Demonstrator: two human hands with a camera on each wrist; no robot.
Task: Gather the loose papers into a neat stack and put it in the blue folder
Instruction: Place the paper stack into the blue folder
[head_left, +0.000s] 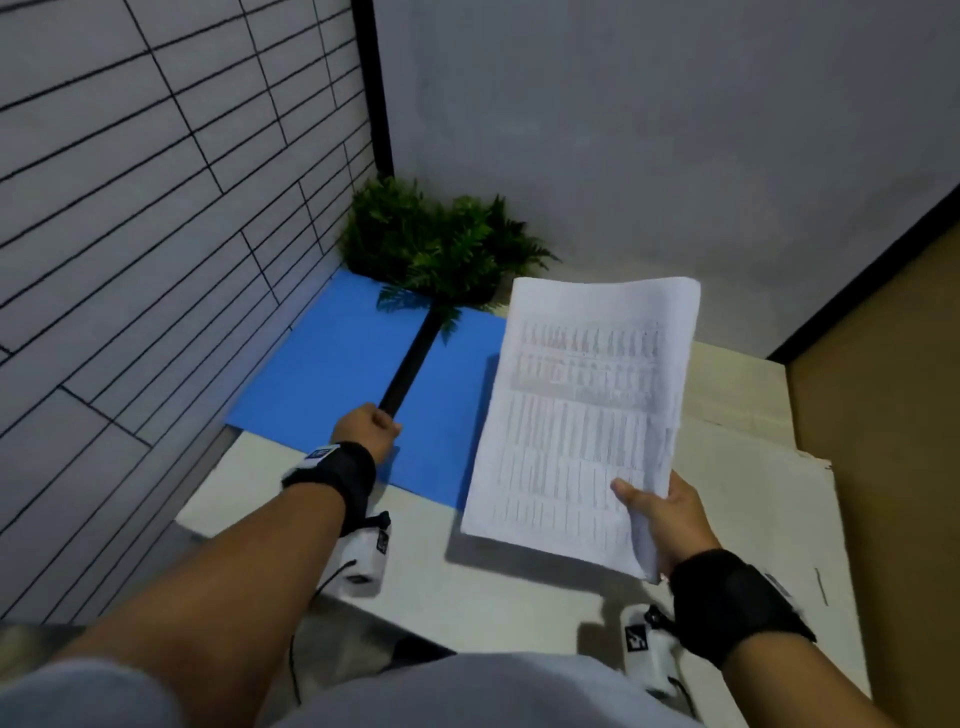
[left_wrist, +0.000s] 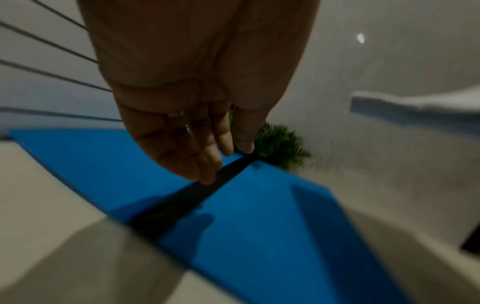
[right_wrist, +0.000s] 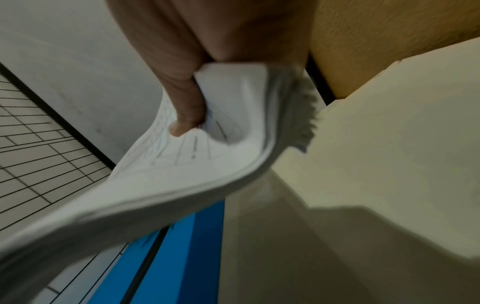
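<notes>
The blue folder (head_left: 322, 374) lies open and flat at the table's far left corner, a black spine (head_left: 410, 364) running down its middle. My left hand (head_left: 389, 421) sits at the near end of that spine, fingertips (left_wrist: 207, 179) touching the black strip (left_wrist: 182, 201) between the blue flaps (left_wrist: 91, 160). My right hand (head_left: 660, 514) grips the near right corner of the stack of printed papers (head_left: 582, 415), held tilted above the folder's right flap and the table. In the right wrist view the thumb (right_wrist: 184, 121) presses on the bent stack (right_wrist: 182, 181), with the folder (right_wrist: 202, 236) below.
A green fern-like plant (head_left: 441, 244) overhangs the folder's far edge in the corner. A tiled wall (head_left: 130, 208) borders the left, a grey wall the back, a brown panel (head_left: 883, 415) the right. A large pale sheet (head_left: 753, 493) lies on the white table (head_left: 467, 587) at right.
</notes>
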